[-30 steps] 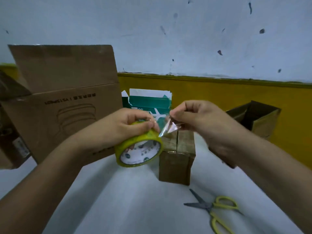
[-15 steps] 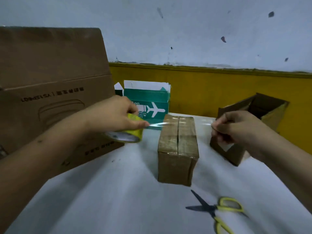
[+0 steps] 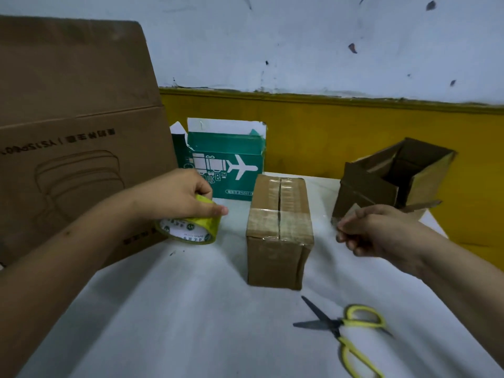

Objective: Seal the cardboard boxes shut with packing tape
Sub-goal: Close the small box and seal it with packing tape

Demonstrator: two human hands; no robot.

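Left grip (image 3: 174, 195) clasps tape roll (image 3: 191, 229); right grip (image 3: 376, 233) pinches strip (image 3: 327, 218) crosswise over box (image 3: 275, 257).

Clear tape (image 3: 263, 220) across closed brown box (image 3: 272, 260)

The small box (image 3: 279, 233) stands on the table (image 3: 191, 323) between my left hand (image 3: 177, 197), which holds the tape roll (image 3: 191, 227), and my right hand (image 3: 373, 233), with the tape strip (image 3: 279, 217) lying across its top from one to the other. The big box (image 3: 76, 132) is behind my left hand, the printed carton (image 3: 226, 159) behind the small box, the open box (image 3: 392, 178) behind my right hand, and the scissors (image 3: 341, 326) before the small box, nearer me
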